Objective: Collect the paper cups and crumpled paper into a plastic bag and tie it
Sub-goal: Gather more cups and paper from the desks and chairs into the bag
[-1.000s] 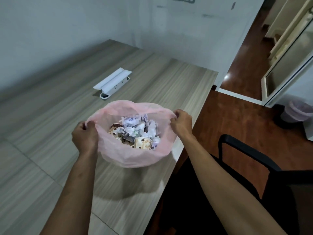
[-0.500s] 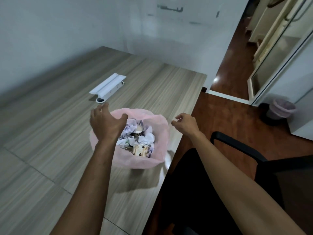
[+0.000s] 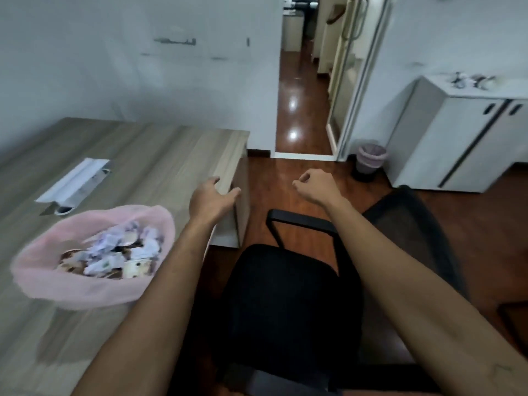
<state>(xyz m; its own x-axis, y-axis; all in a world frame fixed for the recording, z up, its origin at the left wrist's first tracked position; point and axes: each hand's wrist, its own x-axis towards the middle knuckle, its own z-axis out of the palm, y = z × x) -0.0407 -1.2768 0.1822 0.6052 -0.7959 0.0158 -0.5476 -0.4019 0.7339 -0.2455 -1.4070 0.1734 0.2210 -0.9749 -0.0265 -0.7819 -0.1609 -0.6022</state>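
Bag [image 3: 85, 287] sits open on desk [image 3: 160, 155], cups and paper [image 3: 114, 252] inside, untied. Left hand [image 3: 210, 200] spread, empty, off bag. Right hand [image 3: 314, 185] loosely curled, empty. Advice: gather rim with both hands, twist, knot.

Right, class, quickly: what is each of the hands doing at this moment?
Left hand: open, fingers spread, holding nothing, at the table edge.
Right hand: loosely curled, empty, over the floor.

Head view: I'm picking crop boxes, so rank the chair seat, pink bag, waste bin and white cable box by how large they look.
1. Chair seat
2. Pink bag
3. Cable box
4. Waste bin, though it stands farthest, so it may really be bigger.
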